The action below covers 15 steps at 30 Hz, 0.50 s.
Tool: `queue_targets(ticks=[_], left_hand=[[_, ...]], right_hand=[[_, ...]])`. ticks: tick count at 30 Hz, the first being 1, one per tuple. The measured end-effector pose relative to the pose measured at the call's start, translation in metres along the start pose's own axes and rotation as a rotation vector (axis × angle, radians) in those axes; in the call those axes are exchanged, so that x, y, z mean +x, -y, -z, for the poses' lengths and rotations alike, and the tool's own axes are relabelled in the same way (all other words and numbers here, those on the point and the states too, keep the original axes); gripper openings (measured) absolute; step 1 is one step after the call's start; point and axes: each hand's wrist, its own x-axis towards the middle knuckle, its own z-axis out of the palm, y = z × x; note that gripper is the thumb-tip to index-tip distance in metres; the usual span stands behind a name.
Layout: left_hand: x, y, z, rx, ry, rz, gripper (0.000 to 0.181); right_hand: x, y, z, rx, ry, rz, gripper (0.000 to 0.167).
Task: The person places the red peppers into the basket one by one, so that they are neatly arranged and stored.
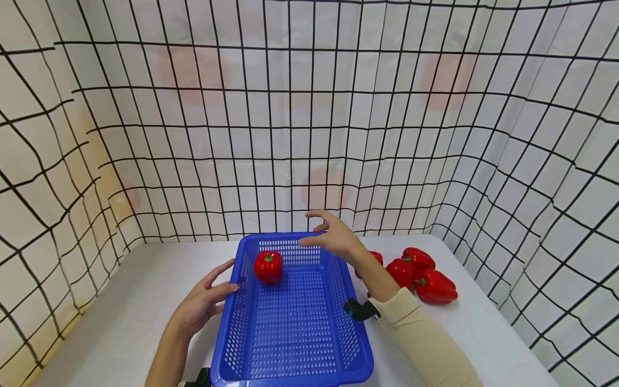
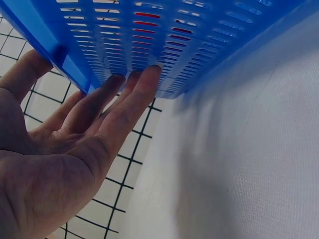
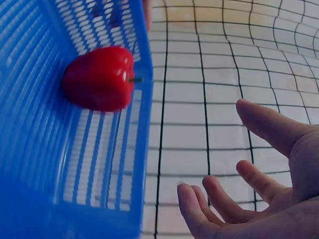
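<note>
A blue plastic basket (image 1: 292,322) with slotted walls stands on the table. One red bell pepper (image 1: 268,268) with a green stem is in its far left part; the right wrist view also shows this pepper (image 3: 99,79). My left hand (image 1: 198,303) is at the basket's left side. Its thumb rests at the rim, and its extended fingers (image 2: 122,112) lie against the outer wall in the left wrist view. Above the far right corner, my right hand (image 1: 338,236) hovers with fingers spread and nothing in them. The right wrist view shows its empty palm.
Several more red bell peppers (image 1: 419,274) lie grouped on the white table (image 1: 483,333) right of the basket, partly hidden by my right forearm. A black wire grid (image 1: 300,129) stands at the back and both sides, before white sheeting.
</note>
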Motion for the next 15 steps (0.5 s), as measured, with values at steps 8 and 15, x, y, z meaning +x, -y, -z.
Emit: queue_targets(ticks=[8, 15], left_hand=[[0.000, 0.001, -0.001, 0.003, -0.010, 0.004, 0.079], [0.000, 0.001, -0.002, 0.011, -0.024, 0.006, 0.079]], right_hand=[[-0.020, -0.019, 0.038, -0.108, -0.007, -0.026, 0.077], [-0.035, -0.035, 0.062, -0.226, -0.025, -0.059, 0.079]])
